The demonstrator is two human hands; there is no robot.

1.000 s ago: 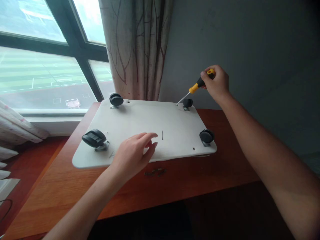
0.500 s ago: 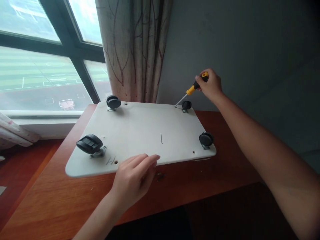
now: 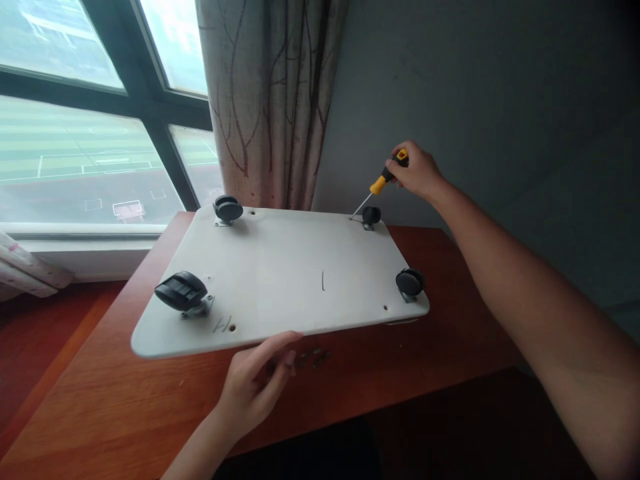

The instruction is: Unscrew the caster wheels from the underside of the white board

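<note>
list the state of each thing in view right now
white board: lying flat over the table
four casters: attached, pointing up
screwdriver: held slanted, tip down near the board's far edge
right grip: closed on the screwdriver
left grip: open, loosely curled at the near edge
small pieces: lying loose
curtain: hanging, gathered
window: looks shut

head cam | looks forward and down across worktop (image 3: 95,407) | range: close, whole board (image 3: 280,273) in frame | left hand (image 3: 253,387) nearer, right hand (image 3: 416,172) farther | window (image 3: 65,150) left, wall (image 3: 450,100) right
</note>
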